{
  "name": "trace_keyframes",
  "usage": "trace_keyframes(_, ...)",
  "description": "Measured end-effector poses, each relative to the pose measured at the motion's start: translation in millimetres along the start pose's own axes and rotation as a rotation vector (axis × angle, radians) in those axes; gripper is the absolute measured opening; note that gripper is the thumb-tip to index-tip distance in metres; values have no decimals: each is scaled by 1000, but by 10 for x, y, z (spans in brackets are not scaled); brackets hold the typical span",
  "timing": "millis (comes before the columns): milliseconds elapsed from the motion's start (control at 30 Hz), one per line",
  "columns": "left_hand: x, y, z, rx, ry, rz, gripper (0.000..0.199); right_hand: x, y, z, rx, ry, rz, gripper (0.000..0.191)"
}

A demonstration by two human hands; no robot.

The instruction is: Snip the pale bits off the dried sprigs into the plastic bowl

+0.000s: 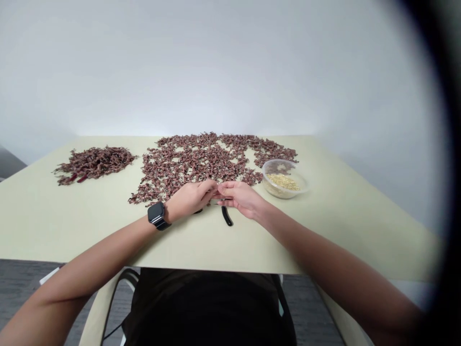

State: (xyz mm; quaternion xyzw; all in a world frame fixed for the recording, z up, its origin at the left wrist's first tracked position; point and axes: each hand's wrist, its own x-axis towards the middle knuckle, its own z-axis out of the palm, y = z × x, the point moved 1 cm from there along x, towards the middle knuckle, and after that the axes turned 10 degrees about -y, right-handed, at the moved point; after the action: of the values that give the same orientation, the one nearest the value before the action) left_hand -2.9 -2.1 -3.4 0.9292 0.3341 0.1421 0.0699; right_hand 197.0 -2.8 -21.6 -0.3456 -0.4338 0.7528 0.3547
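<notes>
And we're at the middle of the surface (326, 230), where the left hand (190, 198) and the right hand (239, 198) meet almost fingertip to fingertip! Both grips are curled and pressed in around a black-handled tool (226, 216), perhaps pliers or snips, with one handle poking out below the right hand and a glint of metal (221, 198) between the fingers. Are they pinching the tool alone or something small with it? Can't tell from here! That tool looks stiff and fairly light, best taken by its handles. Just ahead lies a broad spread of reddish-brown dried sprigs (190, 163), likely light and brittle. Off left sits a heaped pile of sprigs (94, 164); off right, a clear plastic bowl (284, 168) holding pale yellow bits (283, 181). A black smartwatch (156, 216) rides the left wrist.
</notes>
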Motion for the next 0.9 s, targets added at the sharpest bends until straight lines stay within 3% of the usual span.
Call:
trace_keyframes(267,-10,-41,21,51,-28,9,24,-24,-91,-30,-275,-4,-75,11)
trace_keyframes(467,-10,-9,-35,-19,-52,-59,27,-21,-109,-19,-356,-26,-39,12)
trace_keyframes(567,-8,-5,-63,-103,-24,-177,27,-46,-112,12,-341,-40,-33,14)
trace_keyframes(767,23,-31,8,-353,60,-324,21,-127,-39,174,-122,-300,41,21)
trace_keyframes(900,39,0,59,-447,66,-302,22,-89,62,251,-160,-242,-20,25)
